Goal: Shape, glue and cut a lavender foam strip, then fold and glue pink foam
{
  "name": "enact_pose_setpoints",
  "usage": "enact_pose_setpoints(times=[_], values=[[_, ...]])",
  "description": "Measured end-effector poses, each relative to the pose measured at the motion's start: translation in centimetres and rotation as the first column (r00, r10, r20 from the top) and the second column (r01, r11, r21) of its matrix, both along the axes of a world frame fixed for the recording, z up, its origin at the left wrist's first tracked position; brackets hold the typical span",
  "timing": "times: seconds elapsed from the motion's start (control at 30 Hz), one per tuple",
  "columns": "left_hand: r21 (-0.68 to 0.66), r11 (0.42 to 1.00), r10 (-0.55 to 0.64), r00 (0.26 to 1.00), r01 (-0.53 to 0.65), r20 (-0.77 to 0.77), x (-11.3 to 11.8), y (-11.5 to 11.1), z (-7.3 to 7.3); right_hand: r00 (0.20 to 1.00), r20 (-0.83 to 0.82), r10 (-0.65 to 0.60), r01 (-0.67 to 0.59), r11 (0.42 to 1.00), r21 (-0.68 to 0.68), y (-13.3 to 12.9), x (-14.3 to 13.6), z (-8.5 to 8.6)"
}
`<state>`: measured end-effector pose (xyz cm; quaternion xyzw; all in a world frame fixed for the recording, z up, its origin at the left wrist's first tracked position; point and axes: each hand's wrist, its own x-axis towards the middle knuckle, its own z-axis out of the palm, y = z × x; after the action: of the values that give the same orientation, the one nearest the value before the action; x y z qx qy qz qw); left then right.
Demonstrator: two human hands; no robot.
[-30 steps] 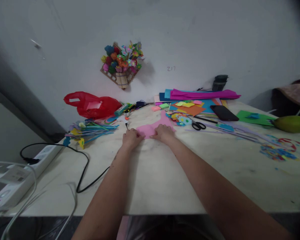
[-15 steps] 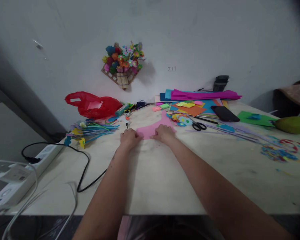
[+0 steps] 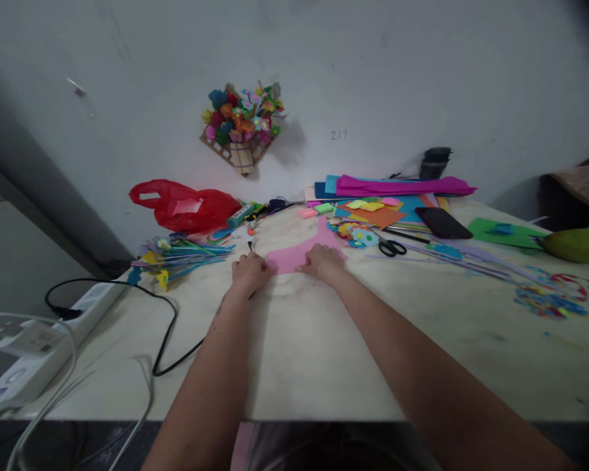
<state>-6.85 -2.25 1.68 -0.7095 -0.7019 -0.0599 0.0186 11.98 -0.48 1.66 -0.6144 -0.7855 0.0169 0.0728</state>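
Observation:
A pink sheet of craft paper (image 3: 289, 256) lies flat on the table, with a narrower part reaching up toward the back. At its left edge my left hand (image 3: 250, 271) is closed, the thumb and fingers pinching the paper. My right hand (image 3: 321, 263) is curled over the lower right part, thumb and fingertips on the sheet. Both hands hide some of its border. Just right of the sheet are a cluster of paper flowers (image 3: 360, 234) and black-handled scissors (image 3: 391, 248).
Stemmed paper flowers (image 3: 186, 255) and a red plastic bag (image 3: 189, 206) are to the left. A black cable (image 3: 169, 340) runs from a power strip (image 3: 86, 307). On the right are a phone (image 3: 443, 223), coloured sheets (image 3: 402, 186) and paper scraps (image 3: 550, 301).
My left hand has shifted slightly left along the edge of the pink paper. The right hand and the sheet stay nearly in place.

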Motion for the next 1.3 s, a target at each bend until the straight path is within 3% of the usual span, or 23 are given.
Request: enact_pose_setpoints(times=[0.27,0.5,0.8,0.97,1.3], values=[[0.022,1.0,0.009,1.0,-0.009,0.022,-0.4,-0.2,-0.1,1.0,-0.009,0.007,-0.007,1.0,0.022,0.2,0.1,-0.3],[0.032,0.999,0.021,1.0,-0.02,-0.018,-0.2,-0.5,0.2,1.0,0.009,-0.007,0.008,1.0,-0.02,-0.3,0.0,0.3],[0.019,0.993,0.119,0.991,-0.118,-0.061,-0.7,-0.9,0.3,1.0,-0.014,0.01,-0.01,1.0,0.018,0.2,0.1,-0.4],[0.094,0.991,0.097,0.994,-0.092,-0.051,-0.6,-1.1,0.3,1.0,-0.015,0.008,-0.008,1.0,0.003,0.0,0.1,-0.2],[0.072,0.996,0.057,0.998,-0.057,-0.002,-0.5,-1.5,0.3,0.998,-0.063,0.028,-0.023,0.996,0.09,0.3,0.3,-0.9]])
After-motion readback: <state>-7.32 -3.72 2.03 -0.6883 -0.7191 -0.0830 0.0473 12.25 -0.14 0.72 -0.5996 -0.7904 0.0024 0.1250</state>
